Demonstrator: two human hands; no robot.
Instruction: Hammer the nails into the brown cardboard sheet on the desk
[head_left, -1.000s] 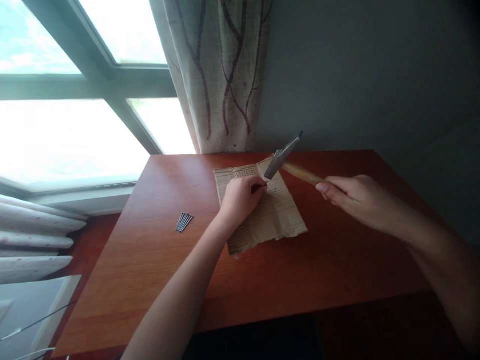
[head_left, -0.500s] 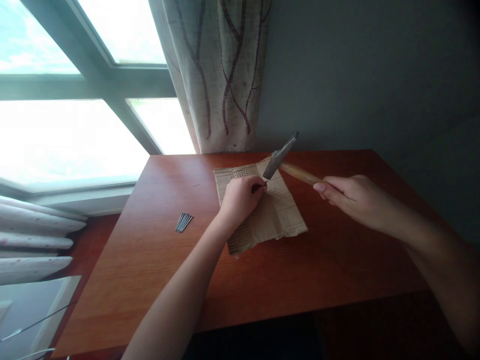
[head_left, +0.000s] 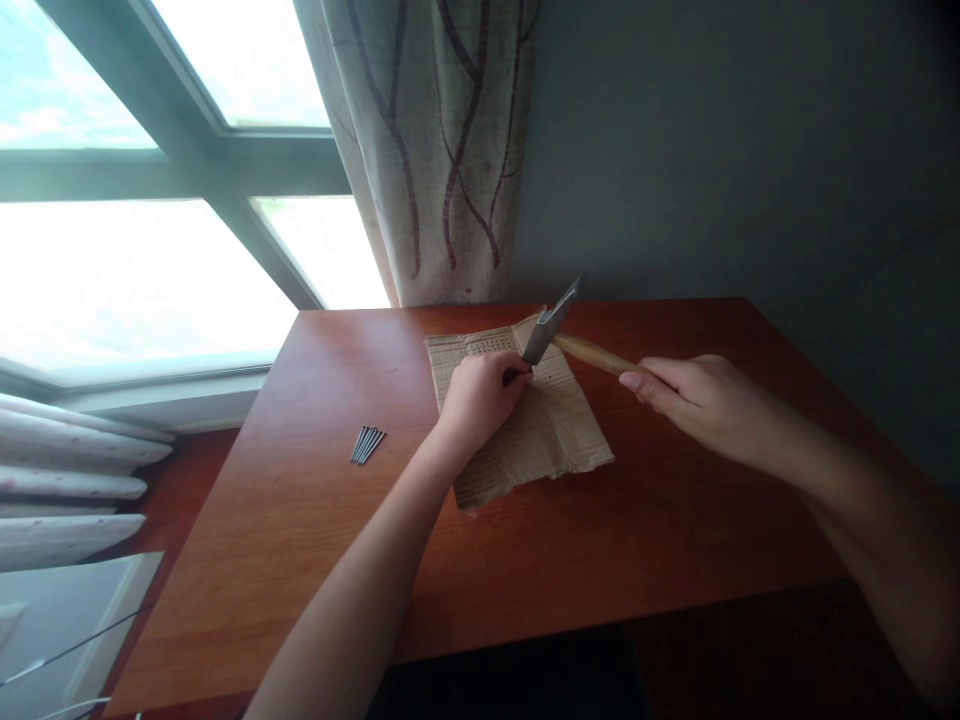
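Note:
My right hand (head_left: pixel 671 388) is closed round the wooden handle of a hammer (head_left: pixel 596 352). The hammer's metal head is low over the fingertips of my left hand (head_left: pixel 486 392), its striking end at the spot they pinch. Those fingers are closed on a nail, mostly hidden by the hand and the hammer head. Beneath my left hand lies a creased piece of cardboard (head_left: pixel 555 425), with rows of small holes near its far edge. Several loose nails (head_left: pixel 368 445) lie side by side to the left of the cardboard.
A reddish-brown wooden table (head_left: pixel 300 560) carries everything. Behind it hang a patterned curtain (head_left: pixel 457 150) and a grey wall (head_left: pixel 712 150). A window (head_left: pixel 112 290) lets in bright light on the left, with another curtain (head_left: pixel 67 475) bunched below it.
The hammer and my right hand have moved down and slightly left, bringing the hammer head onto the spot at my left fingertips. My left hand and the cardboard have barely moved.

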